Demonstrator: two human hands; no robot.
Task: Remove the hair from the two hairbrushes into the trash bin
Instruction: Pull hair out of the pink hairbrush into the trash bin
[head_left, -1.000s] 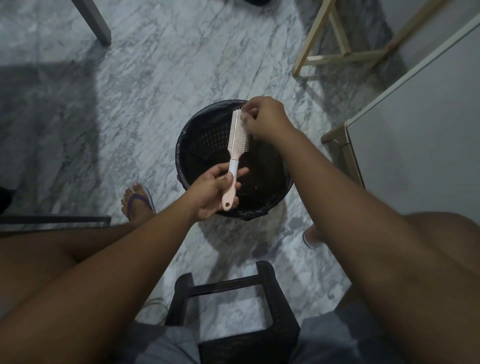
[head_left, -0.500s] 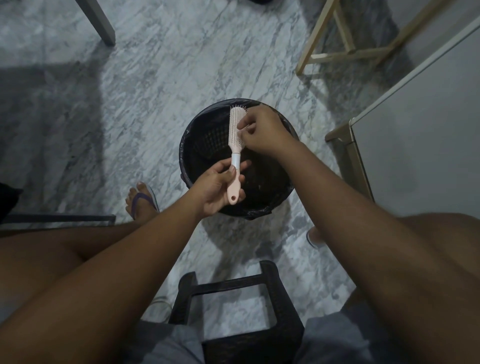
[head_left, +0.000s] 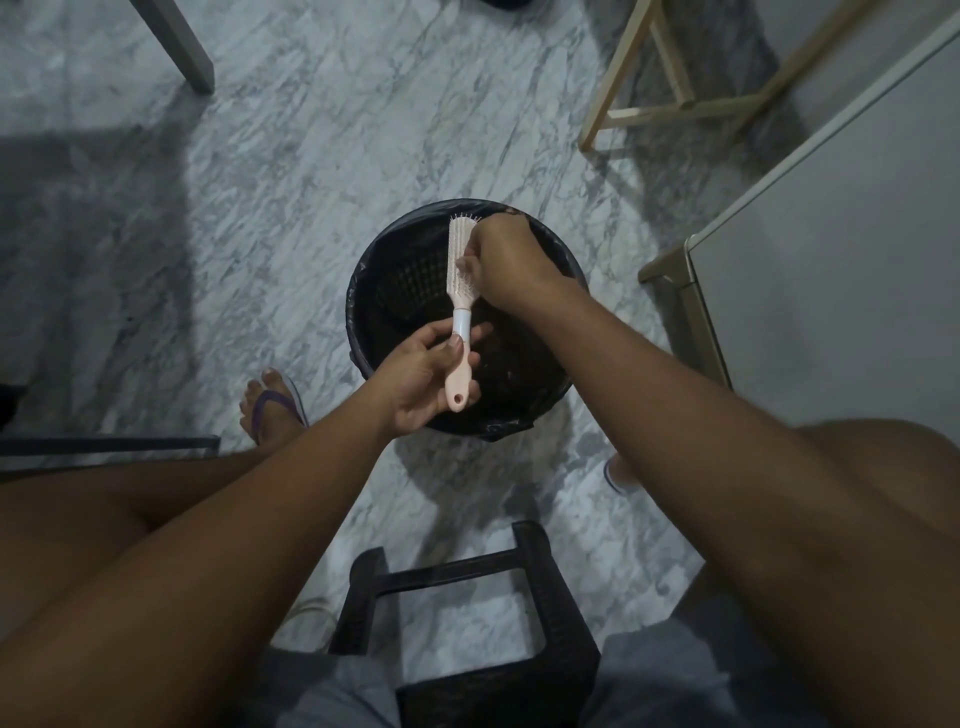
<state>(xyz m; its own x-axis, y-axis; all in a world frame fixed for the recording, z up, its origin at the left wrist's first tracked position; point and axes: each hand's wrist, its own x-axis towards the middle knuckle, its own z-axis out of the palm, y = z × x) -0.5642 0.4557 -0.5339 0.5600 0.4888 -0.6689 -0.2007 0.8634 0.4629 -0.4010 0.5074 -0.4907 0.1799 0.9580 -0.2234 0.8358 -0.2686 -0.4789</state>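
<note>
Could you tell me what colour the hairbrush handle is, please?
Pale pink, with a white collar below the bristles, on the slim plastic hairbrush; head view.

A slim pink hairbrush with a white collar and a hole in its handle end is held over the round black trash bin, head far, handle near, bristles facing right. The bag-lined bin stands open.

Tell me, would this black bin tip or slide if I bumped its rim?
Probably slides before tipping: the bin looks wide and squat, and the marble floor looks smooth. Its latticed wall suggests light plastic, so a small knock could shift it.
</note>
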